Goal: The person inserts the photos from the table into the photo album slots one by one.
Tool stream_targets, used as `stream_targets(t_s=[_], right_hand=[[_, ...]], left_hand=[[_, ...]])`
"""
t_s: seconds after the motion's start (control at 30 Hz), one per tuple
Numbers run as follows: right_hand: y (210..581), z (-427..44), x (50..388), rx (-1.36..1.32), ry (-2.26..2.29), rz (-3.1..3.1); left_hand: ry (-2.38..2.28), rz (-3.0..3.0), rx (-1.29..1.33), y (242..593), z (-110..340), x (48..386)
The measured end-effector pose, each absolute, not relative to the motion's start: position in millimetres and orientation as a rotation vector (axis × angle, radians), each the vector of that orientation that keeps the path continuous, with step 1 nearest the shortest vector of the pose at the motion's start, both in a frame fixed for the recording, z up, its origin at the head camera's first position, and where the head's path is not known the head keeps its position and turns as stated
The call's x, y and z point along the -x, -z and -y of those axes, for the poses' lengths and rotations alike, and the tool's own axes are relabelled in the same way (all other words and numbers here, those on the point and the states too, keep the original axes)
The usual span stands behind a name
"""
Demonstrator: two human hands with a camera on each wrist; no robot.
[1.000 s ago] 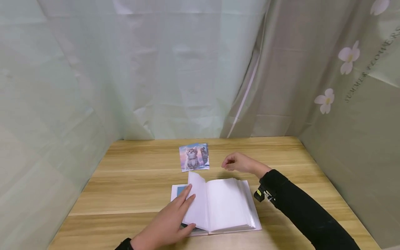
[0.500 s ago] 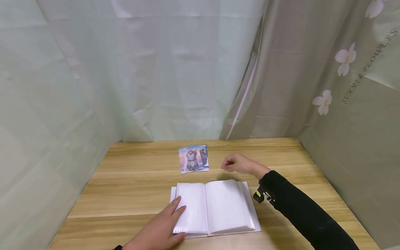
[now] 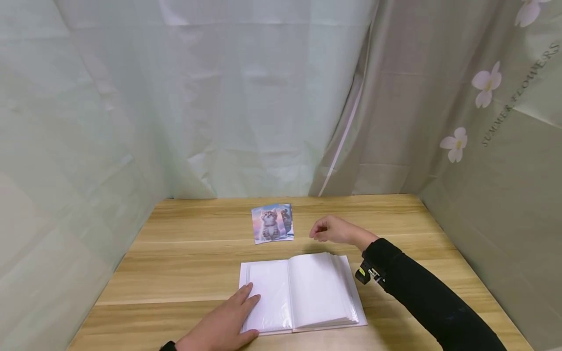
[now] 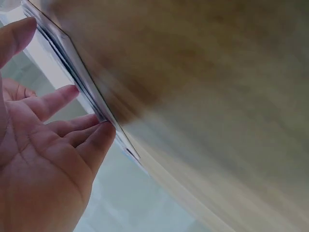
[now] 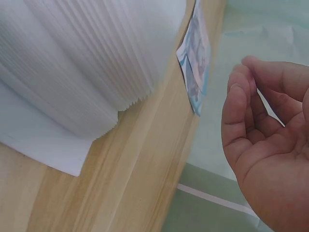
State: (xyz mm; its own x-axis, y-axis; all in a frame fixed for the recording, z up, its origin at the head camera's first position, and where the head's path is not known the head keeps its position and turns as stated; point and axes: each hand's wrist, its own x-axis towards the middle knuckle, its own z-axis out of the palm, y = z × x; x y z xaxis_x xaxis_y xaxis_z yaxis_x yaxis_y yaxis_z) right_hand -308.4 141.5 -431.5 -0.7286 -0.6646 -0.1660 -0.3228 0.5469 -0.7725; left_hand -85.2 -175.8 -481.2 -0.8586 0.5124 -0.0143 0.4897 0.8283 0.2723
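A photo album (image 3: pixel 325 292) with white pages lies spread on the table. My left hand (image 3: pixel 224 317) rests on the outer edge of its left page (image 3: pixel 270 287), fingers extended; in the left wrist view, this hand (image 4: pixel 48 145) touches the album's edge (image 4: pixel 82 77). My right hand (image 3: pixel 335 230) hovers beyond the album's upper right, holding nothing. Its fingers are loosely bent, with the thumb near the index fingertip, as the right hand (image 5: pixel 265 125) shows in its wrist view. Left of it lie photo cards, the kitten card (image 3: pixel 269 224) overlapping another (image 3: pixel 287 219).
The wooden table (image 3: pixel 175 273) has a pale curtain (image 3: pixel 246 107) behind it and more hanging cloth at both sides. A small camera (image 3: pixel 363 273) is strapped under the right sleeve (image 3: pixel 421 292).
The lifted album page has turned over to the left and now lies flat. My left hand has moved left and down with it, while the right hand has stayed nearly still.
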Motion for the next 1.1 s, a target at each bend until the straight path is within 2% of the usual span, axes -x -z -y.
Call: stream_targets(t_s=[0.3,0.63,0.83,1.1], right_hand=[[416,-126,316,0.901,1.012,-2.364],[401,-75,341,0.956,0.892,-2.465],[401,-41,353,0.811,0.772,-2.604],[424,-8,362,0.510,0.789,-2.702]], left_hand=[[-0.383,-2.900,-0.777,483,174,89],[-0.378,-2.938,-0.803,481,174,86],[-0.355,-2.930,-0.777,483,174,86],[-0.389,-2.888,-0.720,480,171,87]])
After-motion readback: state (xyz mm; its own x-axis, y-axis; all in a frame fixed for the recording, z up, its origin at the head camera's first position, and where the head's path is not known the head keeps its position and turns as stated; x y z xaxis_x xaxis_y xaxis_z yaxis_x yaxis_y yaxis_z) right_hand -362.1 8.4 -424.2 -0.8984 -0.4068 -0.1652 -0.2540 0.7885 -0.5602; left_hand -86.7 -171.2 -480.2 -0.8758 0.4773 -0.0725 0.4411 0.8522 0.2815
